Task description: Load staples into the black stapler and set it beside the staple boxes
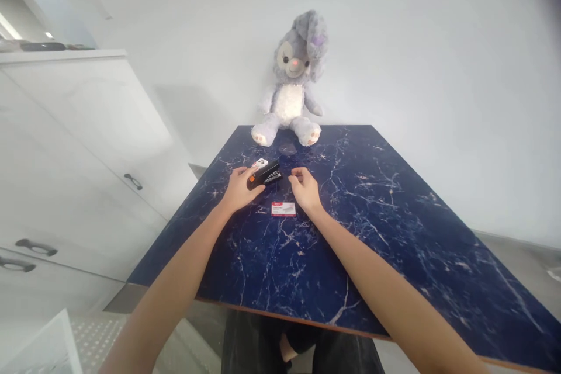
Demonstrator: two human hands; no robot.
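Two hands are close together: the left hand (241, 190) is wrapped around the orange-marked end of a black stapler (265, 172), which points to two o'clock. At the stapler's three o'clock, the right hand (305, 188) curls loosely; whether it pinches anything I cannot tell. On the table (377, 222), a red-and-white packet (283, 209) lies at five o'clock, a plush rabbit (290, 102) near twelve.

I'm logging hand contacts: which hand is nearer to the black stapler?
Left. The left hand holds the black stapler at its orange-marked end; the right hand is apart, to the right of its other end.
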